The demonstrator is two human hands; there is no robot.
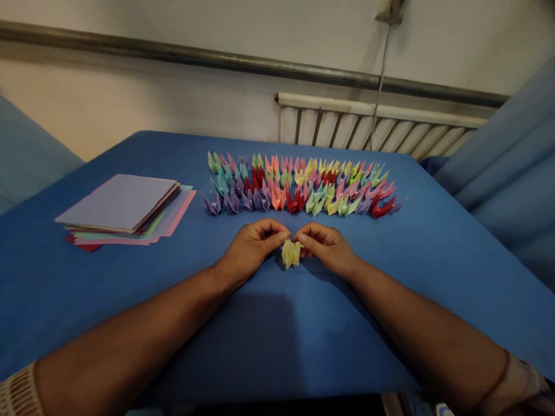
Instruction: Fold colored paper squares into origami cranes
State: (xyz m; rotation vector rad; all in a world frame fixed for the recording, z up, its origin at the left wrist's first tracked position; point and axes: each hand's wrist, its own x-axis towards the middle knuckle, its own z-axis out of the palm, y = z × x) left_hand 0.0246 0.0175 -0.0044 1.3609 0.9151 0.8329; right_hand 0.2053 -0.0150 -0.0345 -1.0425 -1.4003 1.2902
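Note:
My left hand and my right hand meet at the middle of the blue table. Both pinch a small yellow folded paper piece between fingertips, the left from its left side, the right from its right side. The piece hangs just above the tabletop. Behind the hands, several rows of small folded paper pieces in purple, teal, red, pink, yellow and green stand side by side.
A stack of coloured paper sheets, lilac on top, lies at the left of the table. A white radiator and a grey pipe run along the wall behind. Blue fabric hangs at the right.

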